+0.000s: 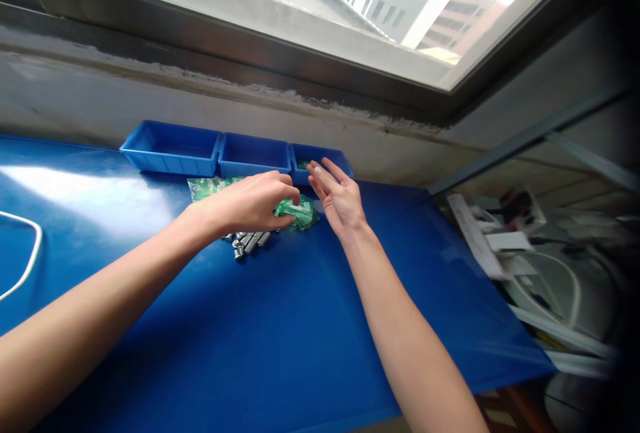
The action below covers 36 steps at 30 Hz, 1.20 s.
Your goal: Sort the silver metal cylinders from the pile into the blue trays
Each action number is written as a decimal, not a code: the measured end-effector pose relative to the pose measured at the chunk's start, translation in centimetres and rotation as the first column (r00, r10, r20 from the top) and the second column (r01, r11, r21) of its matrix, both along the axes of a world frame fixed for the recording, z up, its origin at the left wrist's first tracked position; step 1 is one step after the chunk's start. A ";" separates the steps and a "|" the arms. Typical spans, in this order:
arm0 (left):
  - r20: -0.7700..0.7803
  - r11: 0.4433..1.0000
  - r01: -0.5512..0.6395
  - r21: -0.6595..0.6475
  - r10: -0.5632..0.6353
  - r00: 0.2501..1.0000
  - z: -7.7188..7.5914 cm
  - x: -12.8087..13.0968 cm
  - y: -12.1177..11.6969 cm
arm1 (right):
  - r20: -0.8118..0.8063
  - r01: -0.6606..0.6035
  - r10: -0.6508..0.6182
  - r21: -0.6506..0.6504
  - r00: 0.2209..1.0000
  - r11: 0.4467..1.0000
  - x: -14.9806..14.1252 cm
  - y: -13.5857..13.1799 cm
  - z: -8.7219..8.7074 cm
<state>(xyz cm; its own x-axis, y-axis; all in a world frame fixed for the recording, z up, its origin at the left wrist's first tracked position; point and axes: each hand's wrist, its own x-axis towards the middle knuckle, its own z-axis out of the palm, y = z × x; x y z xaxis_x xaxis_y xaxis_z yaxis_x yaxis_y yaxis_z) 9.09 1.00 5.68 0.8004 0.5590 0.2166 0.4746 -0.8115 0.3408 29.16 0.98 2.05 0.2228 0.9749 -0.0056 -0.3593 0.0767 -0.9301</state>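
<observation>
A white cable (39, 236) curves across the left edge of a glossy blue desk (280, 326), where window light lays a pale streak over the smooth surface. Farther along, against a rough, flaking wall (75, 90), the left tray (173, 164) begins a row of three rectangular bins in rigid blue plastic, their sides sloping and their rims flat; the middle tray (240, 166) stands just beside it.

In front of the row, a crinkled, translucent green packet (210, 186) lies partly behind the left hand (265, 200). On the near side of that hand sits a loose heap of shiny metal cylinders (251, 241), short and round-ended, some lying across one another.

The left hand arches palm-down over the pile, fingers curled and thumb set apart, with green plastic showing in the gap; whether it is pinched there cannot be told. More green packets (304, 216), thin and wrinkled, lie between the two hands.

The step in hand appears to be handling these packets; such limp, slippery film would seem to call for a light fingertip pinch, clear of the metal.

At the row's right end, the right tray (301, 178) holds something green, its form hard to make out. The right hand (341, 203) is raised just in front, palm turned left, fingers extended and spread, nothing visible in its grasp.
</observation>
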 end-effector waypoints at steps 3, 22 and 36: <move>-0.037 0.996 0.044 0.080 -0.041 0.998 -0.8 0.3 -0.1 | 0.100 -0.022 0.016 0.062 0.995 0.998 0.6 -0.6 -0.1; -0.009 0.994 0.023 0.106 -0.022 1.000 -0.8 -0.4 0.8 | 0.939 -0.319 0.108 0.003 0.328 0.948 2.5 -3.7 0.6; 0.293 0.859 -0.130 -0.496 0.306 0.906 1.6 -0.9 0.7 | 0.315 -0.263 0.239 0.035 0.919 0.964 1.1 -3.1 -0.1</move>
